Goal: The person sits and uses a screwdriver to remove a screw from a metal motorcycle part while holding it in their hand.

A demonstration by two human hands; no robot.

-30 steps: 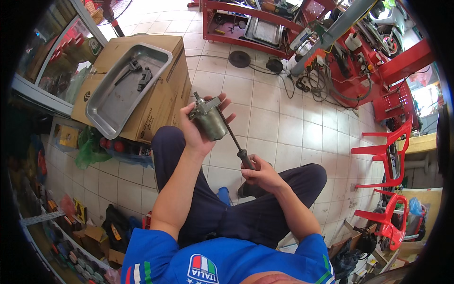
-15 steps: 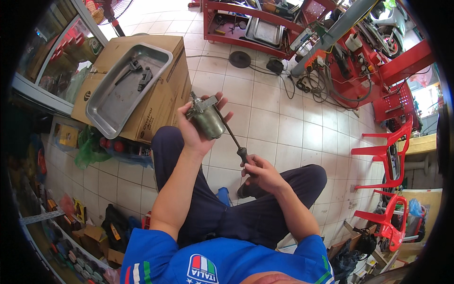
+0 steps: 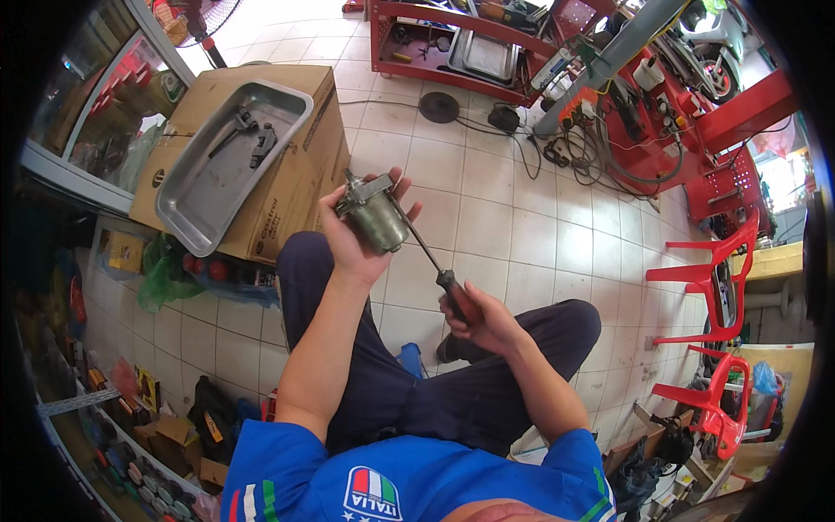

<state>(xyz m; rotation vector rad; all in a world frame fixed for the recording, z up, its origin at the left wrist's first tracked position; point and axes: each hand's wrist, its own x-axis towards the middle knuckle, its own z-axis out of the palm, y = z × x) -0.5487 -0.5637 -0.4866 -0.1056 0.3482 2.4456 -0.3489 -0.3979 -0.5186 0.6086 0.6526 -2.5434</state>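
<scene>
My left hand (image 3: 355,248) is wrapped round a greenish-grey metal starter motor (image 3: 379,221), with its shaft end pointing up and to the left. In my right hand (image 3: 489,324) is a screwdriver (image 3: 458,296) with a black and red handle. Its long shaft runs up to the flange side of the starter motor. The tip is out of sight behind or against the flange, so I cannot tell whether it sits on a screw. Both hands are held in front of my knees, above the floor.
At the left a cardboard box (image 3: 298,196) carries a metal tray (image 3: 196,222) with dark metal parts (image 3: 263,145) in it. A red tool cart (image 3: 409,67) stands ahead. Cables (image 3: 581,165) lie on the tiles near a red lift (image 3: 678,139). Red plastic chairs (image 3: 704,277) are on the right.
The starter motor and my left hand have shifted slightly to the left. My right fingers have changed position on the screwdriver, and more of its red and black handle shows.
</scene>
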